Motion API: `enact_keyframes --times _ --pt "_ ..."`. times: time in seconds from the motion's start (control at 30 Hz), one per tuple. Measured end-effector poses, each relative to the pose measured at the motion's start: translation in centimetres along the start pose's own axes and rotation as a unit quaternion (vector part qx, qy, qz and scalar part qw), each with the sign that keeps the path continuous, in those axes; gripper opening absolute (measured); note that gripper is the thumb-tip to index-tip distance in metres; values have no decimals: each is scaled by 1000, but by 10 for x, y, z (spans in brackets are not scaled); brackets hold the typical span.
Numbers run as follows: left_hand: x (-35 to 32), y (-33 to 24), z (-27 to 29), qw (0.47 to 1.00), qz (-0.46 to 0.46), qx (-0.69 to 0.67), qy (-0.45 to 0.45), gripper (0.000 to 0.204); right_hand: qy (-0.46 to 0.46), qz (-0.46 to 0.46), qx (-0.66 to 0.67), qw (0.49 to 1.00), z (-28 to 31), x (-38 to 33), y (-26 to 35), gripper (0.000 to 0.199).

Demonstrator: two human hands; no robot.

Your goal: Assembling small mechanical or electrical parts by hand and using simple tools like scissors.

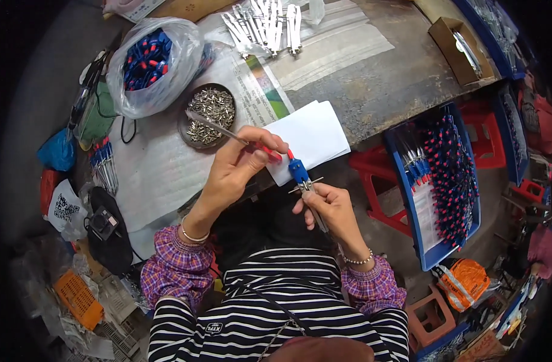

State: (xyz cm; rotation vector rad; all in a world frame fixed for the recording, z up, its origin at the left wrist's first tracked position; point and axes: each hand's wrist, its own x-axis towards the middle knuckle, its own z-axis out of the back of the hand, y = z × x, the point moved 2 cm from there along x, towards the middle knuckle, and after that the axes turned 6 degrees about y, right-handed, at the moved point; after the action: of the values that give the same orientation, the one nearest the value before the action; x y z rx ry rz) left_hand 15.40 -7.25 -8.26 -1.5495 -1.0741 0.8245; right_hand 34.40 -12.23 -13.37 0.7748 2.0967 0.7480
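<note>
My left hand (234, 166) is closed around a slim tool with a long metal shaft (212, 125) and a red part by the fingers; its exact kind is unclear. My right hand (329, 208) grips the metal handle of a small device with a blue plastic head (298, 171) and a red tip. A thin metal pin (312, 182) crosses it just below the head. The fingertips of my left hand are close to the red tip; whether they touch it I cannot tell. Behind both hands, white sheets of paper (315, 133) lie at the table edge.
A round bowl (184, 130) of small metal parts stands left of the paper. Beyond it sits a clear bag (188, 51) of blue-and-red pieces. Metal handles (267, 24) lie at the back. On the right, a blue tray (430, 259) of blue-and-red devices rests by a red stool (372, 181).
</note>
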Motion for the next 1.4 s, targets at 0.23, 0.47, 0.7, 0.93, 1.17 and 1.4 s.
enact_keyframes --times 0.23,0.47,0.7,0.93,1.17,1.4 --pt "-1 -2 -5 971 -76 217 59 12 11 -3 -11 1000 -3 7 1 19" --pt "-2 3 -19 956 -97 246 125 18 18 11 -30 999 -5 11 1 19" --pt "8 -33 -36 942 -287 162 59 19 17 1 -22 1000 -3 10 -3 19" --pt "15 0 -20 952 -87 256 143 11 20 -9 -19 1000 -2 8 -5 19" --pt "5 -9 -10 969 -153 177 77 8 21 1 -3 1000 -5 9 -2 19" --pt "-6 8 -11 964 -89 225 114 10 14 10 -19 1000 -5 7 -6 20"
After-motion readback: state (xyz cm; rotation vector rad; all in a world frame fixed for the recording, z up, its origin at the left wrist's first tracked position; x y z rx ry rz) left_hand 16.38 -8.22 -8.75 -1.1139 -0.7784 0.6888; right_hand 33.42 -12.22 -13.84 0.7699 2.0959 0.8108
